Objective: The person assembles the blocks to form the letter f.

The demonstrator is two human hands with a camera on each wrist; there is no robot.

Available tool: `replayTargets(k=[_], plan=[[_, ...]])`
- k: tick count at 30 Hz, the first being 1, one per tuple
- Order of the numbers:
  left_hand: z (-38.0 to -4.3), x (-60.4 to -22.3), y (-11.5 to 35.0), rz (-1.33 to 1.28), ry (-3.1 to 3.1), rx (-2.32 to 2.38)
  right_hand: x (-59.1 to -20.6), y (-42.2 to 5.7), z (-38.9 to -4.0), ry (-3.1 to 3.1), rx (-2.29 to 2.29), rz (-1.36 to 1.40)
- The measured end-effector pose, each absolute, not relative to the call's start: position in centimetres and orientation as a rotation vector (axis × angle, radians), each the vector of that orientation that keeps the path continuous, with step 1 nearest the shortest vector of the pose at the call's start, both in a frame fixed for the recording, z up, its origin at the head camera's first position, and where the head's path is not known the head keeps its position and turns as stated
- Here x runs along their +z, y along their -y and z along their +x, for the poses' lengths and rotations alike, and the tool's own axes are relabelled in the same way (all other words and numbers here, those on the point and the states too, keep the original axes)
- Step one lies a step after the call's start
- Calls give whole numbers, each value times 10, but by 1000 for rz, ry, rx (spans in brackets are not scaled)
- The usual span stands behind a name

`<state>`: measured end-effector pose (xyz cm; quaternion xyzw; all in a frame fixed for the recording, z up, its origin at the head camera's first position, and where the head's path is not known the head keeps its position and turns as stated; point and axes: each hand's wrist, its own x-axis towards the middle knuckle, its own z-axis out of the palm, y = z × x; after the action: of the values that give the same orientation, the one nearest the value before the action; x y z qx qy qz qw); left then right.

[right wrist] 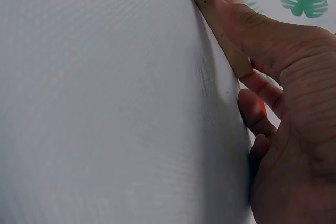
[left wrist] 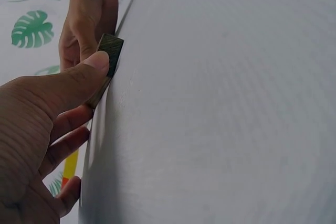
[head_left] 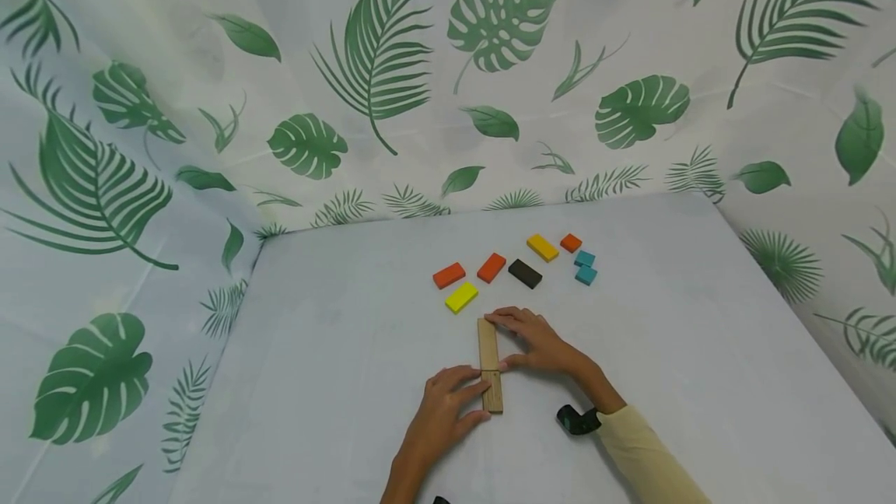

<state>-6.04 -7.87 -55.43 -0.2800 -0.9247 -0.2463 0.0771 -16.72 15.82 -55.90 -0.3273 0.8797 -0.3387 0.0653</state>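
Two plain wooden blocks lie end to end in a line on the white table, their short ends meeting. My right hand [head_left: 542,344] holds the farther wooden block [head_left: 488,344], with a fingertip at its far end and the thumb by the joint. On the nearer, darker wooden block [head_left: 493,399], my left hand [head_left: 444,414] has its thumb at the near end and fingers along the left side. The left wrist view shows the left thumb against that block's end [left wrist: 113,51]. In the right wrist view, the right thumb lies along the lighter block [right wrist: 223,35].
Beyond the hands lie loose coloured blocks: a yellow-green block [head_left: 462,297], red-orange blocks [head_left: 449,275], a black block [head_left: 525,274], an amber block [head_left: 542,247] and small blue blocks [head_left: 586,275]. A leaf-patterned curtain [head_left: 420,169] borders the table [head_left: 336,348].
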Motion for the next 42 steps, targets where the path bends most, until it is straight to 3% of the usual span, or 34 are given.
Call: replayTargets(k=[42], plan=[[-60, -560, 78, -833, 2760, -782, -560, -157, -166, -2677, -1022, -959]])
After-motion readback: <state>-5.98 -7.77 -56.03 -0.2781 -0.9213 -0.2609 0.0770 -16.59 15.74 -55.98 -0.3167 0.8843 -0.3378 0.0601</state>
